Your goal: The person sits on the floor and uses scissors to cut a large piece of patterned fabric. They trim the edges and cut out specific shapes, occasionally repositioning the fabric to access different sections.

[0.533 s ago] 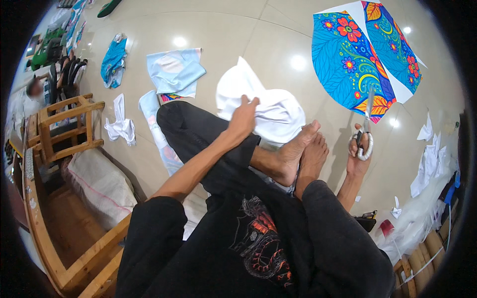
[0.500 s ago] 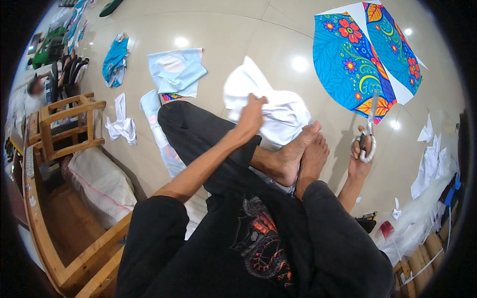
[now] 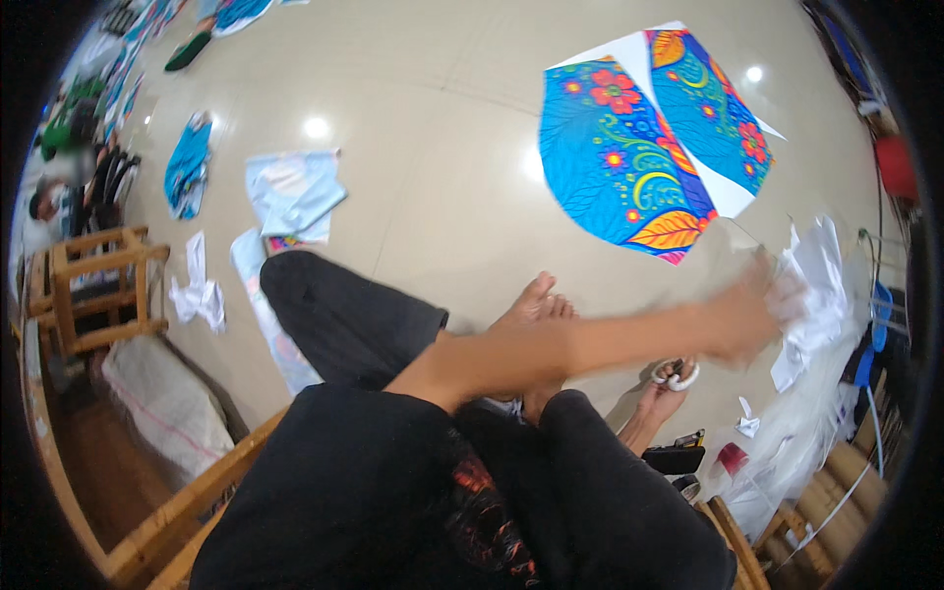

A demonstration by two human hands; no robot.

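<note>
My left arm reaches across my body to the right. My left hand (image 3: pixel 747 313) is smeared by motion at the edge of crumpled white cloth (image 3: pixel 818 290), and its fingers do not show clearly enough to tell whether they hold any of it. Below that forearm, my right hand (image 3: pixel 661 395) is closed around the white-handled scissors (image 3: pixel 680 380); the forearm hides most of the blades. Beyond both hands, the bright floral fabric (image 3: pixel 590 162), blue with red flowers and orange leaves, lies flat on the floor in two printed panels with white margins.
At left are pale blue folded fabric (image 3: pixel 295 192), a white scrap (image 3: pixel 200 290), a wooden stool (image 3: pixel 98 285) and a woven sack (image 3: pixel 162 403). Clear plastic (image 3: pixel 777 462) and cardboard tubes (image 3: pixel 846 482) lie at right. Another person (image 3: pixel 59 202) is at the far left.
My left hand has swung from the white cloth before my feet to the far right. That cloth no longer lies by my feet. The view has shifted; my right hand keeps the scissors.
</note>
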